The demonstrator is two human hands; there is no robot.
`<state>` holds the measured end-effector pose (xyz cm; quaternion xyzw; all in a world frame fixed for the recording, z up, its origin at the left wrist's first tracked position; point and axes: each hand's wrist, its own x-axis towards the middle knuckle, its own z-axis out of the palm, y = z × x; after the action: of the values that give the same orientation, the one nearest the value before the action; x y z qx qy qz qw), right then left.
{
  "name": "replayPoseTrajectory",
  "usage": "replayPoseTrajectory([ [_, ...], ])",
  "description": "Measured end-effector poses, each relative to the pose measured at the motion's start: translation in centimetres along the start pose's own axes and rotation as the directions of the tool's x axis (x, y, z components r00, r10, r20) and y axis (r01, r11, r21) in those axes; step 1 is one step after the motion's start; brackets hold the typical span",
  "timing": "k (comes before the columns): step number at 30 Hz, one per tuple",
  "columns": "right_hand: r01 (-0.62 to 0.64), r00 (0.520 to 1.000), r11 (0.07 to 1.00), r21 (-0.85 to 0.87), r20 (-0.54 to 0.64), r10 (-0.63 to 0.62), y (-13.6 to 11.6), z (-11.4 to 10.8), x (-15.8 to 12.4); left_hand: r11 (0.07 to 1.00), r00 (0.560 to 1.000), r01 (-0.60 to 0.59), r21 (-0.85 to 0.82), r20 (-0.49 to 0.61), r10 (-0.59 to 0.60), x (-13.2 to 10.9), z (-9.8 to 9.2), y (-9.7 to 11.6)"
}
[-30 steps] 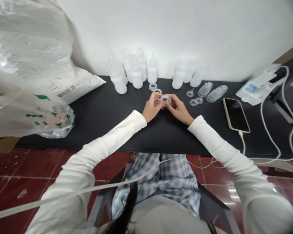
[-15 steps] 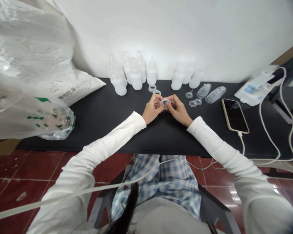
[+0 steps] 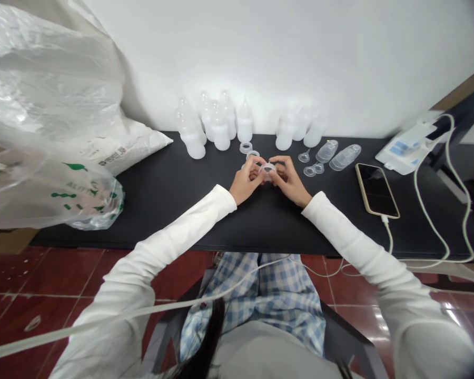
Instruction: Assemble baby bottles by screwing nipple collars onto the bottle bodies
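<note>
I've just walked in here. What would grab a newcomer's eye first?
Probably the left hand and right hand meeting near the middle, holding a small clear ring-shaped piece over the black table. Beyond them, pale bottles stand in groups near the wall. At the left edge is a plastic bag with green print, and at the right lies a phone with a cable plugged in.
</note>
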<state>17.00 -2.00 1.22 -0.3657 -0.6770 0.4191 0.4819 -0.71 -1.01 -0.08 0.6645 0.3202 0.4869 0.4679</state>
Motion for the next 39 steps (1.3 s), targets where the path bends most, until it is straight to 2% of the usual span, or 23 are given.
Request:
replayPoseTrajectory([
  [4,-0.185,0.981,0.924,0.336,0.003,0.195,-0.1,-0.1,0.5,0.998,0.998,-0.055,-0.001,0.013,0.055,0.3,-0.2,0.1],
  [7,-0.301,0.952,0.862,0.408,0.077,0.296,-0.6,-0.1,0.6,0.992,0.991,-0.119,0.043,0.066,0.115,0.3,-0.1,0.6],
  [12,-0.272,0.956,0.853,0.445,0.022,0.294,-1.8,-0.7,0.7,0.980,0.969,-0.200,0.016,0.149,0.196,0.2,0.1,1.3],
  [15,-0.251,0.955,0.842,0.477,-0.022,0.297,-2.0,-1.4,0.9,0.988,0.983,-0.156,0.009,0.099,0.154,1.2,0.4,0.7],
  [19,-0.141,0.954,0.874,0.466,-0.172,0.246,-1.4,-2.3,1.4,0.996,0.997,-0.048,0.071,-0.059,0.052,4.8,0.9,-0.8],
  [22,-0.031,0.919,0.918,0.396,-0.350,0.182,-0.3,-2.9,1.8,0.967,0.984,-0.006,0.254,-0.169,0.051,8.7,1.6,-2.0],
  [26,0.049,0.861,0.968,0.245,-0.502,0.083,1.0,-4.0,2.3,0.909,0.969,0.014,0.416,-0.231,0.091,13.3,3.5,-3.5],
  [29,0.088,0.821,0.989,0.121,-0.571,-0.004,1.1,-4.5,2.5,0.905,0.955,0.046,0.424,-0.285,0.085,15.6,4.8,-4.5],
  [31,0.113,0.796,0.991,0.068,-0.603,-0.049,1.0,-4.7,2.5,0.909,0.956,0.046,0.415,-0.282,0.080,16.3,5.3,-5.0],
  [33,0.151,0.775,0.988,0.031,-0.624,-0.099,0.8,-4.9,2.5,0.904,0.960,0.038,0.425,-0.266,0.085,16.2,5.3,-5.0],
  [35,0.172,0.761,0.985,-0.028,-0.631,-0.151,0.7,-5.2,2.4,0.895,0.964,0.015,0.446,-0.245,0.106,15.0,4.7,-4.3],
  [39,0.199,0.756,0.968,-0.155,-0.604,-0.252,0.7,-5.5,2.1,0.843,0.970,-0.128,0.522,-0.113,0.217,10.0,1.6,-1.7],
])
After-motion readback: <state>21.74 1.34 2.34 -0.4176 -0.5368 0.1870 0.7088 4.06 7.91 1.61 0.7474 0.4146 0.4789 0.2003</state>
